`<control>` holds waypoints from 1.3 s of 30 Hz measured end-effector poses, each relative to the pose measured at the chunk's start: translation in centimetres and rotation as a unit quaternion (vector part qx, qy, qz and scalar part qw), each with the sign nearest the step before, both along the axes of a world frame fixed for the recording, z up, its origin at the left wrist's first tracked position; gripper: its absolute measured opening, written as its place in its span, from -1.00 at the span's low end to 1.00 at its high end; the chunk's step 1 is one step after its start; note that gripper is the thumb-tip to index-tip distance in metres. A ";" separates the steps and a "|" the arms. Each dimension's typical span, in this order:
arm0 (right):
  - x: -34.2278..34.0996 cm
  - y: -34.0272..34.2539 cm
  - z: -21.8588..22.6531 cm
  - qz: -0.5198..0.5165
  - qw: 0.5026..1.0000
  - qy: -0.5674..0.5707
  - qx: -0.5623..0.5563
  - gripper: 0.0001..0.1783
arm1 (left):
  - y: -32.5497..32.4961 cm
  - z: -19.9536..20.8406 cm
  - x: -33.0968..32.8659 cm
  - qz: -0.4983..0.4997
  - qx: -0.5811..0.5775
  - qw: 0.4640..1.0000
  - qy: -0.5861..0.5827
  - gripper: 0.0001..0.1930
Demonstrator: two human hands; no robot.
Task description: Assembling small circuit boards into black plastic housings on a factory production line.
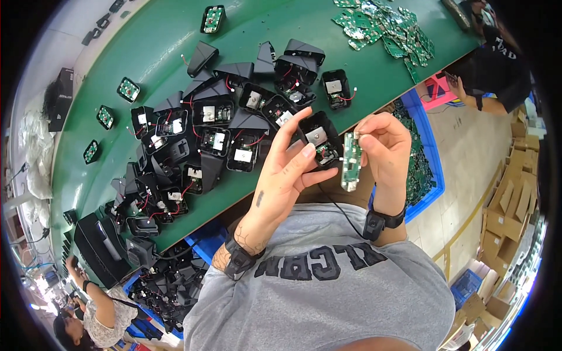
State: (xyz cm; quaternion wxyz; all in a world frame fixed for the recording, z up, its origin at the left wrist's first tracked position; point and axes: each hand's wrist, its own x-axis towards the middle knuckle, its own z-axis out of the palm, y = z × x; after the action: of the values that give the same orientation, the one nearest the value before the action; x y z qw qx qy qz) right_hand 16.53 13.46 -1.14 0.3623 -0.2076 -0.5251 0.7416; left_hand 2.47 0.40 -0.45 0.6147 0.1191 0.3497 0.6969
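My right hand point(383, 143) pinches a narrow green circuit board point(351, 161) by its upper end, between thumb and fingers. The board hangs upright, edge toward me. Beside it, my left hand point(284, 167) cradles a black plastic housing point(319, 136) at the table's near edge. The left index finger is stretched out along the housing, the thumb lies at its near side and the other fingers are below. Inside the housing are a pale metal block and some wiring. Part of its left side is hidden by my fingers.
Many similar open black housings point(213, 111) crowd the green table point(246, 29). Loose circuit boards point(374, 26) are heaped at the far right. Blue crates point(436, 175) stand beside the table, and cardboard boxes point(506, 216) line the right. Other people point(108, 310) are nearby.
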 end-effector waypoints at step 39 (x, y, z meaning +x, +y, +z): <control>-0.6 -1.0 0.8 0.027 0.960 -0.178 0.213 -0.87 | -0.4 0.4 0.7 -0.029 -0.032 0.990 0.135 -0.44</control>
State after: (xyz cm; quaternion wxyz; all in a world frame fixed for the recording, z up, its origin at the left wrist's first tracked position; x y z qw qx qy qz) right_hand 15.97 12.45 -0.29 0.2790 -0.2402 -0.7324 0.5729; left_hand 3.14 -0.03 -0.03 0.5852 0.2029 0.4478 0.6449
